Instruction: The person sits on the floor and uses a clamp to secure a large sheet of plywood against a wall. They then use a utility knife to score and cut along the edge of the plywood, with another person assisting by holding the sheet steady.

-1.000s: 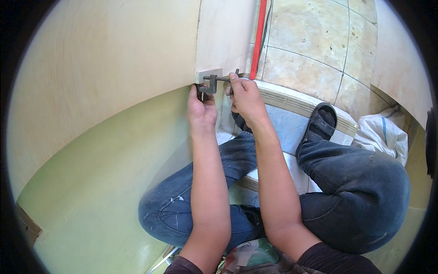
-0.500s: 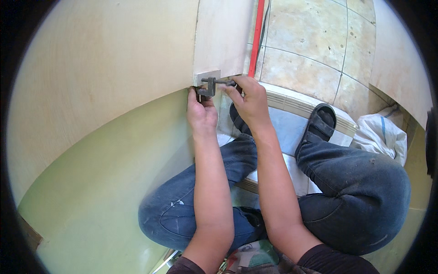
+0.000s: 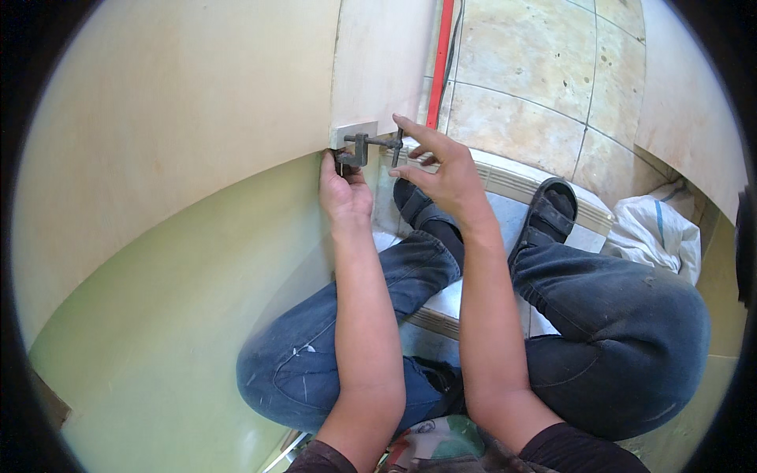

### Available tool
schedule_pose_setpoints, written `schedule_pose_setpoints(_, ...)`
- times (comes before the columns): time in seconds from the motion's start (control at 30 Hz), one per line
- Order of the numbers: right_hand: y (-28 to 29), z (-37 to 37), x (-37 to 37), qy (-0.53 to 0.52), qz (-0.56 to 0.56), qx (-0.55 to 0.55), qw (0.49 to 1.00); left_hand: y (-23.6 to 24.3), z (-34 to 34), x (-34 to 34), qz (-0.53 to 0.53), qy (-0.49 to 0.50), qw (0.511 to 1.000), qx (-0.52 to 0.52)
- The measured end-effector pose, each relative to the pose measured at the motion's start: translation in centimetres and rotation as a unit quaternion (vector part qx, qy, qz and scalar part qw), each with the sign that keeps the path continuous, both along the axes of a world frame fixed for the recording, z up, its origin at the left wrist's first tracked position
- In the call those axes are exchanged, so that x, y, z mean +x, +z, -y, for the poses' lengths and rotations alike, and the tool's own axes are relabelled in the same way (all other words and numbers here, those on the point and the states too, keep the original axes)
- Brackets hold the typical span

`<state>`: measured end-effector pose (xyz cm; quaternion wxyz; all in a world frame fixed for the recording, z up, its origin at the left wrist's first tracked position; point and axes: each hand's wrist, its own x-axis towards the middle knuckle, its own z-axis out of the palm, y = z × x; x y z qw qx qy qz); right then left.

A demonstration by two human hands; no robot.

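Note:
A dark metal screw clamp (image 3: 360, 149) sits at the lower edge of a pale wooden panel (image 3: 386, 71), over a grey flat plate (image 3: 352, 131). My left hand (image 3: 346, 191) is curled round the lower part of the clamp from below, fingertips partly hidden behind it. The clamp's screw points right and ends in a T-handle (image 3: 397, 149). My right hand (image 3: 440, 165) is just right of that handle with thumb and fingers spread apart, the handle upright between their tips; whether any fingertip touches it I cannot tell.
A larger curved panel (image 3: 181, 102) fills the upper left, above a pale green surface (image 3: 165, 299). A red strip (image 3: 438, 79) and cable lie along the tiled floor (image 3: 520, 63). Tiled steps (image 3: 536, 193), a white sack (image 3: 654, 236), my bent legs and sandals are below and right.
My right hand has loosened from the T-handle, opened and shifted right. The handle now stands more fully in view. My left hand stays at the clamp.

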<state>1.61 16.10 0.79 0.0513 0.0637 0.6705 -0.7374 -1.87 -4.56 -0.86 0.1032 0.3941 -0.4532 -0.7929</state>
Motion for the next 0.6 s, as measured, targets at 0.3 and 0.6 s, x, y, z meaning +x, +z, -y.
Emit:
schedule_pose_setpoints(0.3, -2.3, 1.9, -0.3, -0.116, -0.208, 0.211, 0.948, 0.4, -0.4, -0.2, -0.022, -0.020, 0.999, 0.023)
schedule_pose_setpoints(0.6, -2.5, 6.5, -0.6, -0.202, -0.081, 0.151, 0.964, 0.3, -0.6, -0.1, -0.034, -0.031, 0.999, 0.024)
